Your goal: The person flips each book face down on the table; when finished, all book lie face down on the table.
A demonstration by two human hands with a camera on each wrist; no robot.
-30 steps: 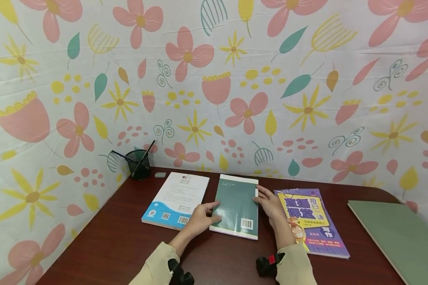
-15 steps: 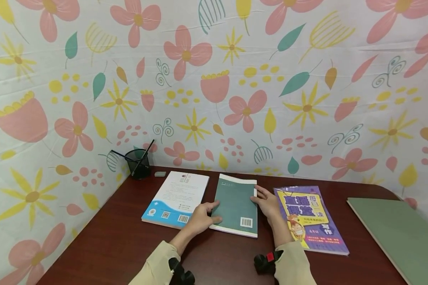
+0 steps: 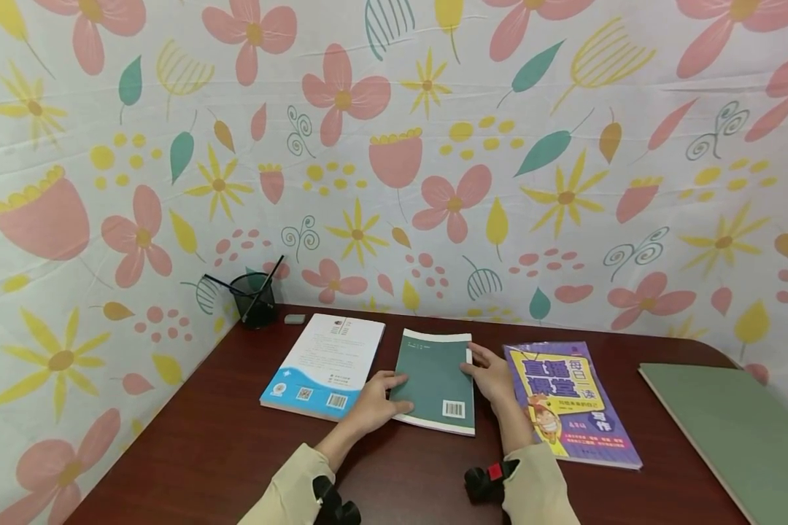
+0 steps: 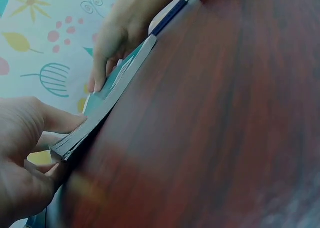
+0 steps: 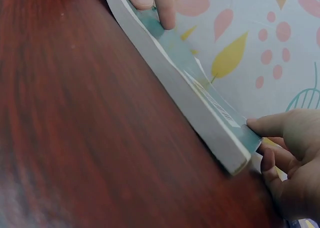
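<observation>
A flowered wall covering (image 3: 341,168) backs the room. Between the hands is a green book (image 3: 430,375), barcode up; the left hand (image 3: 376,402) pinches one long edge, the right hand (image 3: 494,378) the opposite one. I'd match the pressure on both sides, so the pages parting near the left fingers stay together. Below the hands runs a dark reddish table (image 3: 407,474), with a white-and-blue book (image 3: 331,357) just left of the left hand and a purple book (image 3: 578,401) right of the other.
</observation>
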